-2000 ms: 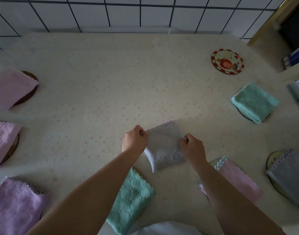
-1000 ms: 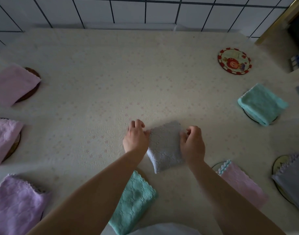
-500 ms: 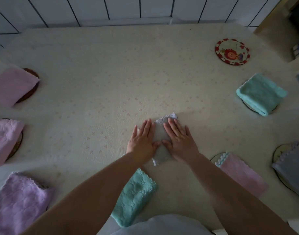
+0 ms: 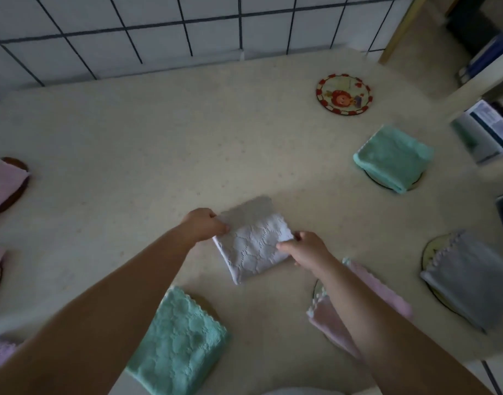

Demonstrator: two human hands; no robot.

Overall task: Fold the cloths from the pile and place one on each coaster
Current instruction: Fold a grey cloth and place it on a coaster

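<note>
Both hands — left hand (image 4: 204, 225), right hand (image 4: 307, 249) — apparently pinch grey cloth (image 4: 251, 246).

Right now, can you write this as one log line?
step: lifting folded cloth | left hand: grips grey cloth | right hand: grips it | empty coaster: far right

No legible text anywhere.

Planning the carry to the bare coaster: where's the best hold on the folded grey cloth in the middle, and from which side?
Take the folded grey cloth at its two opposite side edges, coming in from left and right, where the left hand and right hand already pinch it. It lies flat in layers, so edge pinches should keep the fold shut on the way to the cartoon coaster.
</note>
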